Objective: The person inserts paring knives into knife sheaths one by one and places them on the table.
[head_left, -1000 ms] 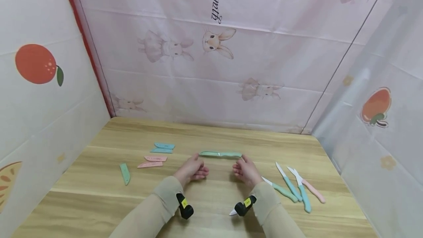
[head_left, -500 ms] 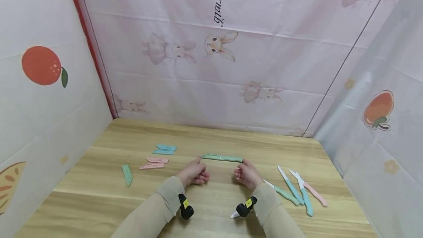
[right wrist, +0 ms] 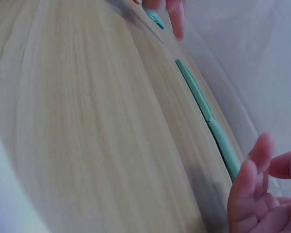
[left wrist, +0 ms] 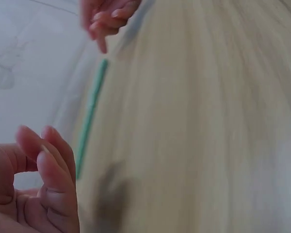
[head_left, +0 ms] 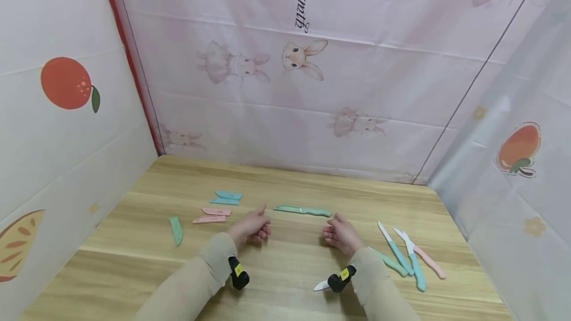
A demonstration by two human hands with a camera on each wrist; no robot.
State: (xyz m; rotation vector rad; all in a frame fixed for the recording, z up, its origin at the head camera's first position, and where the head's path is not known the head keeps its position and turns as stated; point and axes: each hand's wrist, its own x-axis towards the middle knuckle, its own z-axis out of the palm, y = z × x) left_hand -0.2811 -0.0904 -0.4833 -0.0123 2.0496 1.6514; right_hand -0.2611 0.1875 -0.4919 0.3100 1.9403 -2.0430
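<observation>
A green knife with its blade in a green sheath (head_left: pixel 303 210) lies flat across the middle of the wooden table. Off its sheath end, a small gap away, is my left hand (head_left: pixel 251 225), fingers loosely bent and holding nothing. My right hand (head_left: pixel 343 234) hovers just below the handle end, also empty, its fingers relaxed. The left wrist view shows the green knife (left wrist: pixel 90 114) beyond the left fingers; the right wrist view shows its handle (right wrist: pixel 223 148) beside the right fingers.
Left on the table are a loose green sheath (head_left: pixel 176 231), two pink sheaths (head_left: pixel 209 219) and two blue sheaths (head_left: pixel 229 195). Several unsheathed knives lie at right, including a pink-handled one (head_left: pixel 429 262). A white blade (head_left: pixel 321 286) shows beside the right wrist camera. Printed cloth walls surround the table.
Both hands have drawn away from the ends of the sheathed green knife, the left one to the left and the right one slightly to the right. The head view has shifted a little.
</observation>
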